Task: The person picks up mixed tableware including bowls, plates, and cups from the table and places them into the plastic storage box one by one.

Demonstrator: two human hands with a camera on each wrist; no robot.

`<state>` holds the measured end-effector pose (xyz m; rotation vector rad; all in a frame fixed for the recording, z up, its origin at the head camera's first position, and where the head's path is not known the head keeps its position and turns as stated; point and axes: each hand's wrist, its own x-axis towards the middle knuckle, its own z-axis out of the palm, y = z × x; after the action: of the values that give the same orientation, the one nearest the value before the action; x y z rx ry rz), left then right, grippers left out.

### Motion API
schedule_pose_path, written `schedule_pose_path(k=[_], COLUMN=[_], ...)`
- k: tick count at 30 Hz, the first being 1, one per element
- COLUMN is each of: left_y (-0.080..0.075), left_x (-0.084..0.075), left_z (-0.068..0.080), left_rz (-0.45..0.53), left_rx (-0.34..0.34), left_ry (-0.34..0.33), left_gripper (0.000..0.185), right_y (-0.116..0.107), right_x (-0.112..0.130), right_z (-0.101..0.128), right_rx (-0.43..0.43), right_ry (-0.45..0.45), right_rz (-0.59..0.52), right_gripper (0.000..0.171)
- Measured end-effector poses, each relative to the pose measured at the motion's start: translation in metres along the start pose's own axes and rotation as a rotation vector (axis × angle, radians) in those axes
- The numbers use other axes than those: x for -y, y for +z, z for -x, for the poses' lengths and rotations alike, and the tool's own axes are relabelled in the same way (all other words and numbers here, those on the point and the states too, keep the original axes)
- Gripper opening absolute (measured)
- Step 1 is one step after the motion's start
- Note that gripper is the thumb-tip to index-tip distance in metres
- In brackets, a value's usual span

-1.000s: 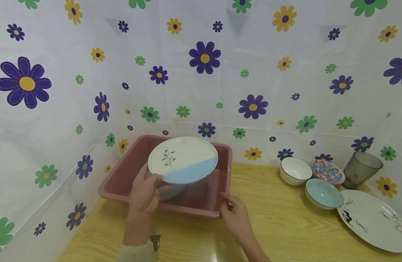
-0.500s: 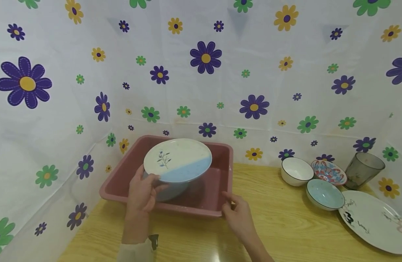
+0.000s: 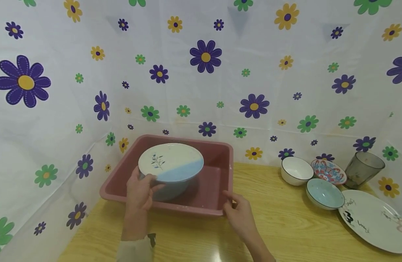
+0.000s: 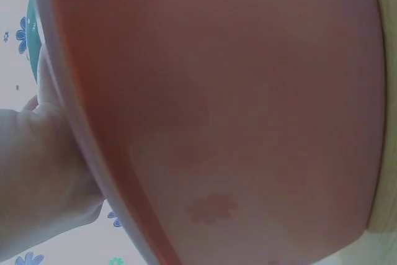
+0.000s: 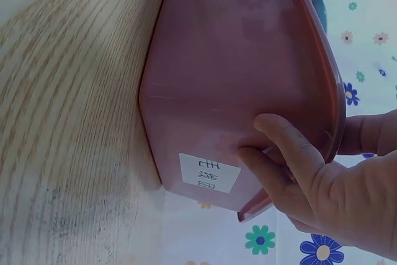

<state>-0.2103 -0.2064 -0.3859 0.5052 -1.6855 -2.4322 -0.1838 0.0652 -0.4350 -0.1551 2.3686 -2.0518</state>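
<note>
My left hand (image 3: 139,191) pinches the near left rim of an oval plate (image 3: 169,162), cream and light blue with a painted sprig. The plate is tilted over the left part of a reddish-pink plastic basin (image 3: 217,189). Beneath it shows a blue-grey rounded surface (image 3: 169,191), mostly hidden. In the left wrist view the basin wall (image 4: 236,103) fills most of the picture, and the hand (image 4: 49,166) reaches over the rim. My right hand (image 3: 240,214) grips the basin's right front corner; in the right wrist view its fingers (image 5: 291,147) lie along the outside, close to a white label (image 5: 209,172).
At the right of the wooden table (image 3: 269,225) stand a white bowl (image 3: 296,171), a patterned bowl (image 3: 328,171), a pale blue bowl (image 3: 325,193) and a smoky glass (image 3: 364,169). A large oval plate (image 3: 374,222) lies before them. A flowered curtain (image 3: 174,91) hangs behind.
My left hand has moved left and slightly down with the plate, which now sits lower over the basin. The right hand stays at the basin's corner.
</note>
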Motion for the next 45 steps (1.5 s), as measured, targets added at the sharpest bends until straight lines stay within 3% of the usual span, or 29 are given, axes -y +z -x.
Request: schedule_pose_path(k=[9, 17, 27, 37, 45], left_y=[-0.008, -0.01, -0.01, -0.009, -0.014], left_x=[0.003, 0.006, 0.011, 0.012, 0.01], left_z=[-0.007, -0.013, -0.013, -0.015, -0.013], left_rz=[-0.039, -0.121, -0.197, -0.424, -0.465], left_rx=[-0.052, -0.106, -0.152, -0.217, -0.197], left_ry=[0.007, 0.03, 0.125, 0.199, 0.185], left_gripper=[0.077, 0.074, 0.074, 0.074, 0.065], right_y=[-0.001, -0.001, -0.003, -0.001, 0.0], right_x=[-0.001, -0.002, -0.006, -0.002, -0.003], right_z=[-0.002, -0.003, -0.002, -0.001, -0.001], right_rx=[0.011, 0.004, 0.014, -0.003, -0.008], right_ry=[0.018, -0.017, -0.01, -0.002, -0.013], right_rz=[-0.003, -0.017, -0.004, -0.019, -0.003], right_gripper=[0.043, 0.042, 0.042, 0.043, 0.042])
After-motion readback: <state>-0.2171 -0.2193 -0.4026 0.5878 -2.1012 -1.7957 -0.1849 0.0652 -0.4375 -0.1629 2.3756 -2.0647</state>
